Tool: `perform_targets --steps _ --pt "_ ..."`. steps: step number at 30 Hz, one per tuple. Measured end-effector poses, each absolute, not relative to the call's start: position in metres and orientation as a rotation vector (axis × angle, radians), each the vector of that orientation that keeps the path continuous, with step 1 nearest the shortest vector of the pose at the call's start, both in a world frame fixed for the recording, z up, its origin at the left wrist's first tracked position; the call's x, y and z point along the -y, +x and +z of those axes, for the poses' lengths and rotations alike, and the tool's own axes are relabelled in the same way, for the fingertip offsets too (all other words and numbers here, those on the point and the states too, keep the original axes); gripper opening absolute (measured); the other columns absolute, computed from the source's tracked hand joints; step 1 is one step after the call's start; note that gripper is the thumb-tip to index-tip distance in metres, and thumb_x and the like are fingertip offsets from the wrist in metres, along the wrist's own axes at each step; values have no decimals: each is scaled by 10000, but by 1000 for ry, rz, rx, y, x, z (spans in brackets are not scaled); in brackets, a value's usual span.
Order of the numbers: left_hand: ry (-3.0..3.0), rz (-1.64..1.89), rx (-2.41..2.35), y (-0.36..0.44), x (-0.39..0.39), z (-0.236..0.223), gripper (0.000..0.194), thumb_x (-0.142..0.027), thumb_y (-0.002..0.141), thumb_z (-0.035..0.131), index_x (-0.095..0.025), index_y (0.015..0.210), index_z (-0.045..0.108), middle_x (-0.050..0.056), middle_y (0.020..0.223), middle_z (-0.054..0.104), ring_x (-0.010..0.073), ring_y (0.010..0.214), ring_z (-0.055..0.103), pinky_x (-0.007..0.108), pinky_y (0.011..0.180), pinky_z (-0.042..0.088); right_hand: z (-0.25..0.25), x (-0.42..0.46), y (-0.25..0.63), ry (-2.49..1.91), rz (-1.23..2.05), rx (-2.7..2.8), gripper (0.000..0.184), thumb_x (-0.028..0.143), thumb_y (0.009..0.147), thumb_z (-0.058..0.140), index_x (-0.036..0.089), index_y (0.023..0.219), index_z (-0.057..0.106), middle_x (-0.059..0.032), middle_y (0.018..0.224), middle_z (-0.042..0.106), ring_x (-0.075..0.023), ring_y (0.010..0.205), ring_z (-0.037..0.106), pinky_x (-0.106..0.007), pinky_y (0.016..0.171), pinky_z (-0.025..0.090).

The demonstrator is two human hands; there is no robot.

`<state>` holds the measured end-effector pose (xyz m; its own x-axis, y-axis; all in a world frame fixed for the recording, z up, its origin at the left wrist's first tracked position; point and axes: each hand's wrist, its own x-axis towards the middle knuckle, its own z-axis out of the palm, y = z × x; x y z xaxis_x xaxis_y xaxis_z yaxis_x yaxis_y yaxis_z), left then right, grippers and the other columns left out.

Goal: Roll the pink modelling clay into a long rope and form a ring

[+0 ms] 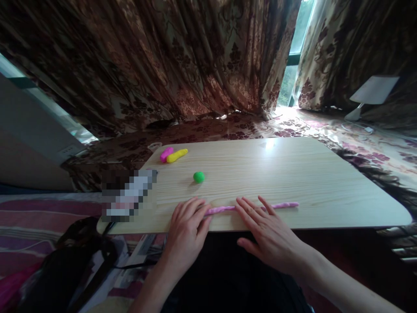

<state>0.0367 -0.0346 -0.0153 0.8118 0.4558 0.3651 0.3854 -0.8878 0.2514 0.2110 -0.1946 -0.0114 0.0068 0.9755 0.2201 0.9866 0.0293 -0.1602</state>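
Note:
A long thin pink clay rope point(283, 204) lies along the near edge of a light wooden tabletop point(325, 182). My left hand point(187, 226) lies flat with its fingers spread over the rope's left end. My right hand point(263, 228) lies flat on the rope's middle, fingers apart. Neither hand grips anything. A small green clay ball point(198, 177) sits just beyond my left hand. Farther back on the left lie a short pink clay roll point(166, 154) and a yellow clay roll point(177, 155), side by side and touching.
A blurred-out object point(128, 195) rests on the table's left edge. A dark bag point(74, 261) lies at lower left on striped bedding. Brown patterned curtains point(182, 61) hang behind the table. A white lamp point(371, 93) stands at the back right.

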Motion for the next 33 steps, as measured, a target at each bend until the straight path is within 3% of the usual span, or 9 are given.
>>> perform_targets --steps 3,6,13,18,24,30,33 --pt "2812 680 -641 37 35 -14 198 -241 879 481 -246 1017 622 42 1089 610 232 1126 478 462 1014 303 -11 195 212 -2007 -68 2029 624 459 911 387 121 1420 263 -124 1456 306 -234 1356 225 -504 1116 83" --pt "2806 718 -645 37 37 -12 186 -222 867 499 -249 997 628 37 1043 621 237 1104 485 484 1022 273 -9 203 212 -1940 -49 2129 625 436 910 400 133 1431 234 -103 1475 262 -233 1366 194 -510 1115 78" --pt "2789 707 -656 40 39 -9 213 -220 861 496 -255 1019 636 53 1067 598 233 1044 511 448 964 343 -12 190 217 -2010 -99 2021 652 512 898 388 122 1411 289 -148 1444 323 -264 1349 239 -528 1101 86" --pt "2818 640 -680 38 44 -8 219 -241 865 494 -263 1034 632 52 1109 590 233 1076 506 472 1009 297 -11 205 210 -1922 -95 2104 658 488 900 402 144 1434 232 -112 1465 288 -247 1355 226 -499 1114 99" --pt "2830 653 -668 44 48 -7 238 -233 859 499 -258 1067 612 56 1103 607 244 1097 499 497 1024 263 -11 183 216 -2051 -102 1977 649 527 894 389 117 1394 326 -148 1430 354 -269 1346 246 -525 1103 73" --pt "2850 603 -673 38 48 -6 238 -252 863 496 -243 1077 601 51 1119 612 243 1135 477 502 1044 231 -15 207 208 -1960 -56 2101 658 501 914 357 140 1441 202 -103 1491 213 -239 1374 159 -505 1112 58" --pt "2851 600 -651 42 49 -5 231 -242 868 489 -239 1067 606 54 1121 608 238 1126 482 497 1039 237 -14 204 206 -1980 -64 2058 647 510 916 351 136 1431 238 -117 1478 252 -247 1363 201 -514 1107 76"
